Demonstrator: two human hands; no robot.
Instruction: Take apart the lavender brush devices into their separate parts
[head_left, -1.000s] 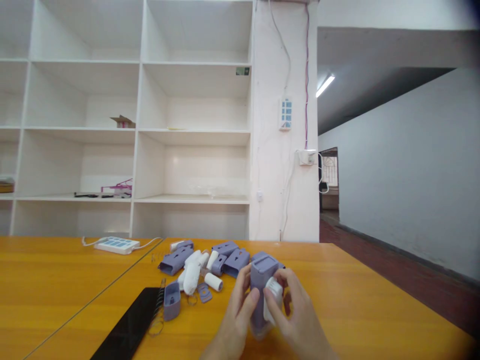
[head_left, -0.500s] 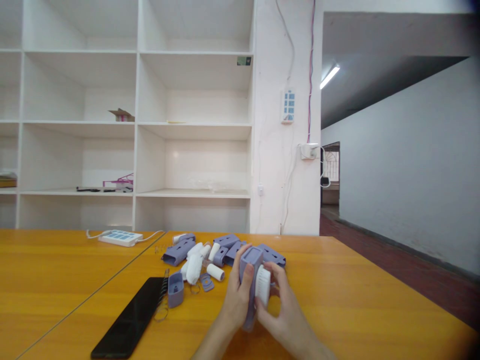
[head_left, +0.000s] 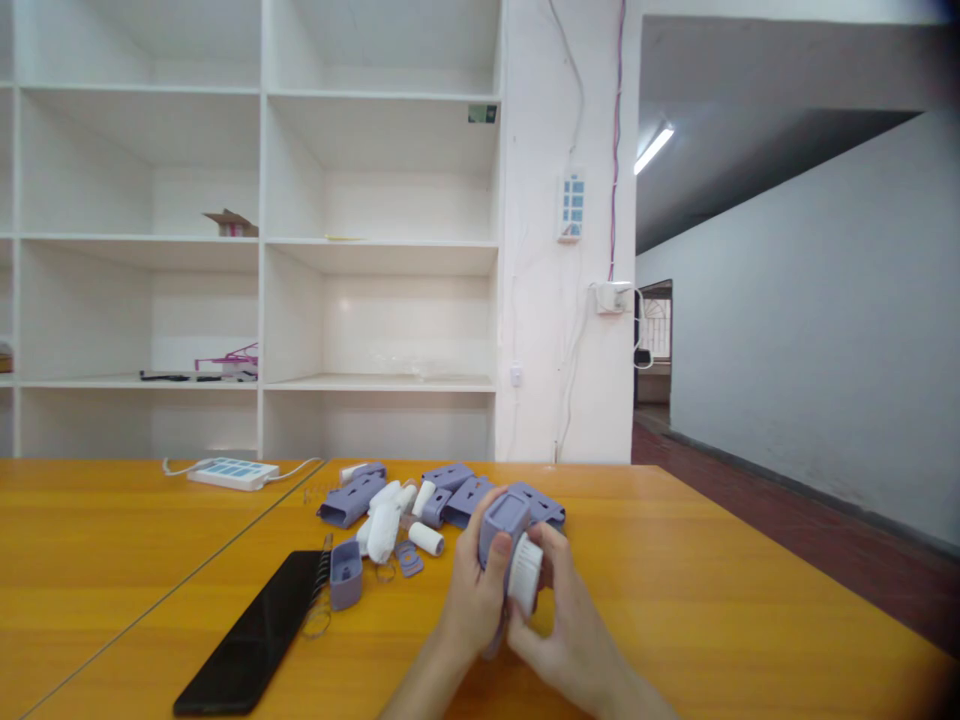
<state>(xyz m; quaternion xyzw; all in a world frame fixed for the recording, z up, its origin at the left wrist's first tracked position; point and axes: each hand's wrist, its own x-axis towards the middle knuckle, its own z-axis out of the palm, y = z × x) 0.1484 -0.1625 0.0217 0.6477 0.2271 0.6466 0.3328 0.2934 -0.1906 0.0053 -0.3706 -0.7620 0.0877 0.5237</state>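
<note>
My left hand (head_left: 472, 600) is wrapped round a lilac plastic housing (head_left: 501, 520), held upright above the orange table (head_left: 712, 600). My right hand (head_left: 559, 620) grips a white ribbed cylinder part (head_left: 525, 576) and presses it against the housing's right side. Both hands are closed, fingers curled round the parts. Just behind them lies a pile of lilac housings (head_left: 457, 495) and white rollers (head_left: 384, 525).
A black phone (head_left: 251, 633) lies flat at the lower left, with a wire spring (head_left: 322, 590) and a small lilac cap (head_left: 345, 575) beside it. A white power strip (head_left: 229, 473) sits at the table's back. White shelves (head_left: 262, 250) stand behind.
The hands have shifted slightly left and turned the housing. The white part now sits lower against its side. The view has tilted a little.
</note>
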